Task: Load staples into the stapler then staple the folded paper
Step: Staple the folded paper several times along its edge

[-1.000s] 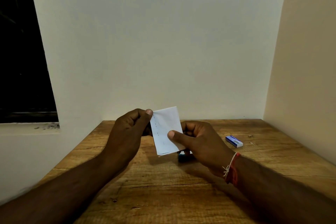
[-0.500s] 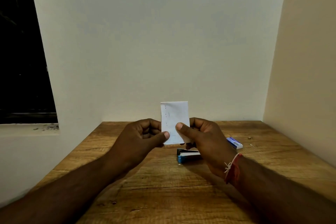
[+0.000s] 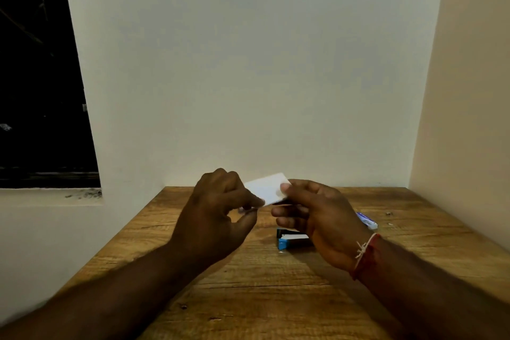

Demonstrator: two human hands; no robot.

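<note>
Folded paper [image 3: 269, 188] tipped from upright to near-flat, left hand [image 3: 218, 210] pinch moved to its 7 o'clock corner, right hand [image 3: 317, 218] thumb now at its 3 o'clock edge.

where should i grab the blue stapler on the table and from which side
Probably from above, with a pinch across the long sides of the stapler, mid-body. It lies flat on the table, its length running left to right. The right hand hides its right end from view and is busy pinching the folded paper.
</note>
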